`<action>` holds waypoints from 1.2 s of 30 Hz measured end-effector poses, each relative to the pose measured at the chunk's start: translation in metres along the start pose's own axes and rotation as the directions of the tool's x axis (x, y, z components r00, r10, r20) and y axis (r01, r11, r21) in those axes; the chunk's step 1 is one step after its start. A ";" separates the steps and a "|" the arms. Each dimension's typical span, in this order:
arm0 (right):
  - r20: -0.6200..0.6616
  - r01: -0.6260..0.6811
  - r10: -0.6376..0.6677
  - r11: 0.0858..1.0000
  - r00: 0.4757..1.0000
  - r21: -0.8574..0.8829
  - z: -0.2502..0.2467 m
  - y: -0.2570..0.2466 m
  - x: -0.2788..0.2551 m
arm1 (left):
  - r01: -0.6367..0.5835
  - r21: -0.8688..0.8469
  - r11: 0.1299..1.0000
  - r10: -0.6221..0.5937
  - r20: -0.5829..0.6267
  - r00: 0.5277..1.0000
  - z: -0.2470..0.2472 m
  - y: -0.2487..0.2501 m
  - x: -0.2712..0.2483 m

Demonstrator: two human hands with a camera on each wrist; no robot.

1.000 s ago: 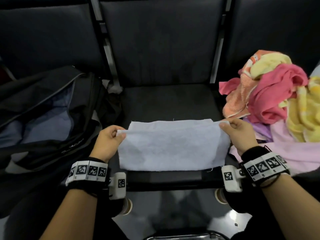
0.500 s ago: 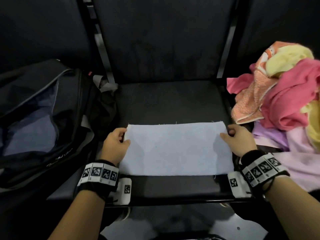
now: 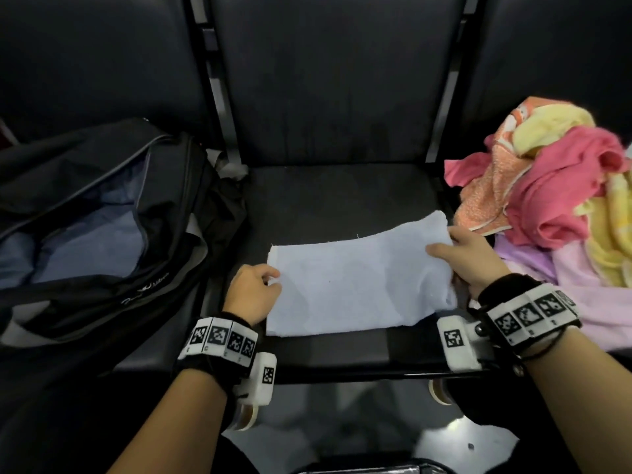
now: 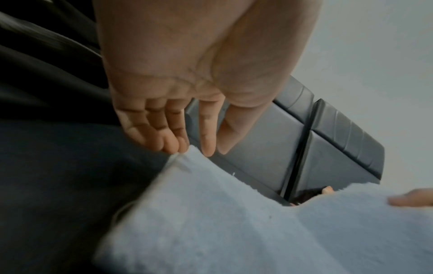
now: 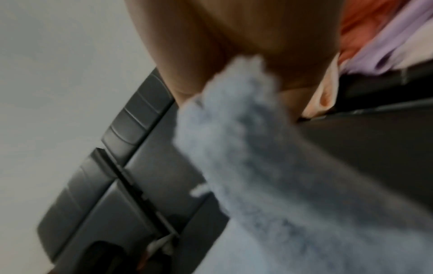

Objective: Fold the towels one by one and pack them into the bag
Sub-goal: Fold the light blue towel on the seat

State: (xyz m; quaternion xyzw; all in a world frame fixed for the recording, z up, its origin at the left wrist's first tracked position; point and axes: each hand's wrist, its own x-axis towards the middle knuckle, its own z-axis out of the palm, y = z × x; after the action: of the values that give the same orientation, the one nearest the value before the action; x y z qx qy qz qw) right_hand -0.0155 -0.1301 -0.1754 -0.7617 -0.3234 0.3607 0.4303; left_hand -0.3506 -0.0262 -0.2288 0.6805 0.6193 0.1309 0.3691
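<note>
Head view: a pale blue towel (image 3: 355, 282), folded into a rectangle, is lying on the middle dark seat (image 3: 342, 189) of a row of seats. The right hand (image 3: 468, 260) is gripping the towel's right end, thumb on top and fingers beneath, and that end is standing lifted off the seat. The left hand (image 3: 251, 292) is resting at the towel's left edge with fingers loosely curled. An open black bag (image 3: 113, 241) is sitting on the seat to the left, its blue lining showing. A heap of unfolded towels (image 3: 554, 200), pink, orange, yellow and lilac, is lying on the seat to the right, just beside the right hand.

Left wrist view: the left hand (image 4: 187, 92) is hanging palm down with fingers (image 4: 173, 137) nearly straight and close together, their tips touching the corner of the pale blue towel (image 4: 234, 222); nothing is being pinched. The thumb of the other hand is showing on the towel's far end.

Right wrist view: the picture is blurring. The right hand (image 5: 257, 46) is clasping a bunched end of the pale blue towel (image 5: 257, 157), which is trailing down and away from the palm
</note>
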 end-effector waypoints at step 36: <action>0.620 0.593 -0.266 0.696 0.738 -0.406 0.119 0.017 -0.059 | 0.022 0.044 0.999 -0.017 -0.107 0.994 0.001 0.001 -0.015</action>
State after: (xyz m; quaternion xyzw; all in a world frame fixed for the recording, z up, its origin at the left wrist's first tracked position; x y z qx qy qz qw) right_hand -0.1425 -0.1340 -0.2186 -0.6265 -0.6956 0.3185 0.1486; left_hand -0.3522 -0.0407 -0.2251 0.6748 0.6474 0.1492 0.3213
